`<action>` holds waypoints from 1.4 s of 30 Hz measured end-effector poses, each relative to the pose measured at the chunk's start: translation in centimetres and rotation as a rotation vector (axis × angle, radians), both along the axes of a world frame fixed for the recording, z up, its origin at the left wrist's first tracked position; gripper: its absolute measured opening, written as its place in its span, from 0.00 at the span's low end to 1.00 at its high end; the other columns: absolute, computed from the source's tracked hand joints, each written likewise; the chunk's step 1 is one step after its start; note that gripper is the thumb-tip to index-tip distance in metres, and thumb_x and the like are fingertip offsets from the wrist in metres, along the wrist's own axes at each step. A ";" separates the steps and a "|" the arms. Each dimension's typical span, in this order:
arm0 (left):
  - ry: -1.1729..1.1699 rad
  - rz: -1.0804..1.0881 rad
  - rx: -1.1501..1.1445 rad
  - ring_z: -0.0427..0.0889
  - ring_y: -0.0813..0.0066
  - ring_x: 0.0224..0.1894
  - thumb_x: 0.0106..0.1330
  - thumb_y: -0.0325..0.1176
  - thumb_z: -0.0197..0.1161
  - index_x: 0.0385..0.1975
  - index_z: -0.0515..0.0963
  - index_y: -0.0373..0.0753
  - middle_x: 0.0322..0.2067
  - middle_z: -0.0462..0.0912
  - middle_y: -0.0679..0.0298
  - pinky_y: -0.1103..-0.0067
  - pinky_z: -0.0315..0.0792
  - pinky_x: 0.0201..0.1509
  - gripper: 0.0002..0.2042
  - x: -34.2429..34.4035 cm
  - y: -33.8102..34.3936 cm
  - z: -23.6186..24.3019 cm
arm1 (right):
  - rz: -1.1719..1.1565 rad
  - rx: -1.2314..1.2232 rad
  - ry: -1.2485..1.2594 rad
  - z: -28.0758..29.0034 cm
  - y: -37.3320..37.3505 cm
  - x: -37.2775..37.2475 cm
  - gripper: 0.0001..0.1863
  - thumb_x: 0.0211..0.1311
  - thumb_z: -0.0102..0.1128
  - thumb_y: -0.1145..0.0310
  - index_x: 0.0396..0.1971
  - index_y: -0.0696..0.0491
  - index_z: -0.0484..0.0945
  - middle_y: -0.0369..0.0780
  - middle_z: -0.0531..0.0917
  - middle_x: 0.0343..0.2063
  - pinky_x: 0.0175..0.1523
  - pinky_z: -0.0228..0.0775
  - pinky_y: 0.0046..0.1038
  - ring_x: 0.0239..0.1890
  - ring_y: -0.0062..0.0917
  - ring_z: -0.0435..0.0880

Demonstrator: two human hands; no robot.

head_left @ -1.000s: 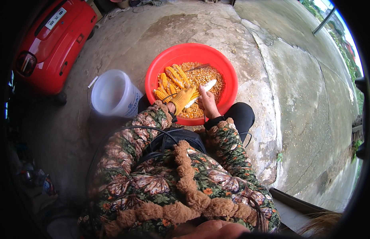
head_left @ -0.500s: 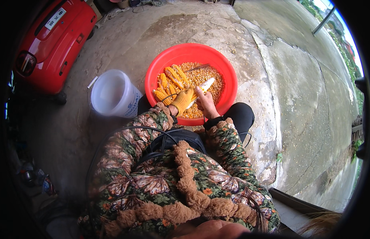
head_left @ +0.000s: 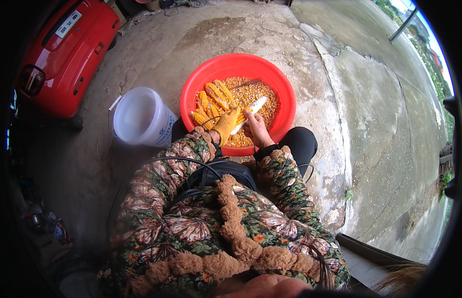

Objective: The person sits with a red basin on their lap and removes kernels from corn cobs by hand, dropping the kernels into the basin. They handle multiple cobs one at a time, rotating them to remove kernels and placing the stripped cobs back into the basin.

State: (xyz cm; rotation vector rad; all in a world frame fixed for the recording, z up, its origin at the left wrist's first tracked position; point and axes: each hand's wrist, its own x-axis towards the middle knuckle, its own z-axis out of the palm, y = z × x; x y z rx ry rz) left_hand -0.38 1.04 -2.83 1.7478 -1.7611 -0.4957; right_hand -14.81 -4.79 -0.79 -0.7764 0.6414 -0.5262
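Observation:
Over the red basin (head_left: 287,92), a partly stripped corn cob (head_left: 258,104) slants up to the right; its far end is bare white, and yellow kernels cling nearer my hands. My left hand (head_left: 227,127), in a yellow glove, is closed around the lower part of this cob. Bare, my right hand (head_left: 256,130) grips its right side with the thumb pressed along the kernels. Loose kernels (head_left: 264,91) spread through the basin. Several yellow ears of corn (head_left: 216,96) lie at its left, beside my glove. A thin dark strip (head_left: 247,83) rests on the kernels toward the back.
A translucent white bucket (head_left: 141,115) stands left of the basin. At far left is a red car (head_left: 74,59). Scattered kernels dot the cracked concrete floor (head_left: 320,124). A black cable (head_left: 176,159) crosses my left sleeve, and my dark-clad knee (head_left: 301,144) sits beside the basin.
Both hands stay on the cob, shifting only very slightly. My right thumb has moved a little. The basin, ears and bucket look the same.

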 end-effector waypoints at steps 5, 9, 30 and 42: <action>0.281 0.082 0.215 0.81 0.68 0.20 0.67 0.33 0.50 0.60 0.59 0.38 0.24 0.80 0.58 0.76 0.72 0.15 0.22 -0.4 0.2 0.9 | 0.030 0.010 0.020 0.2 0.0 -0.1 0.16 0.66 0.54 0.52 0.27 0.44 0.61 0.23 0.53 0.13 0.17 0.40 0.16 0.12 0.09 0.50; 1.063 0.328 0.550 0.80 0.68 0.18 0.70 0.37 0.46 0.57 0.62 0.38 0.24 0.80 0.57 0.76 0.72 0.14 0.18 -0.6 -0.4 3.4 | 0.003 0.048 0.007 0.2 0.0 -0.1 0.14 0.65 0.56 0.53 0.30 0.46 0.67 0.23 0.55 0.13 0.16 0.38 0.16 0.11 0.09 0.51; 1.191 0.336 0.632 0.66 0.69 0.05 0.65 0.66 0.38 0.24 0.73 0.42 0.11 0.71 0.63 0.77 0.59 0.05 0.31 0.4 -0.6 1.7 | -0.024 -0.100 -0.116 -0.1 0.8 -0.5 0.18 0.66 0.53 0.49 0.30 0.49 0.68 0.27 0.60 0.14 0.15 0.44 0.20 0.11 0.13 0.56; 1.210 0.308 0.615 0.65 0.72 0.05 0.66 0.63 0.40 0.30 0.73 0.44 0.12 0.72 0.64 0.77 0.60 0.06 0.27 -0.8 0.0 4.0 | -0.113 -0.222 0.020 -1.0 0.6 0.1 0.20 0.66 0.50 0.47 0.24 0.49 0.70 0.27 0.60 0.10 0.13 0.42 0.21 0.08 0.15 0.55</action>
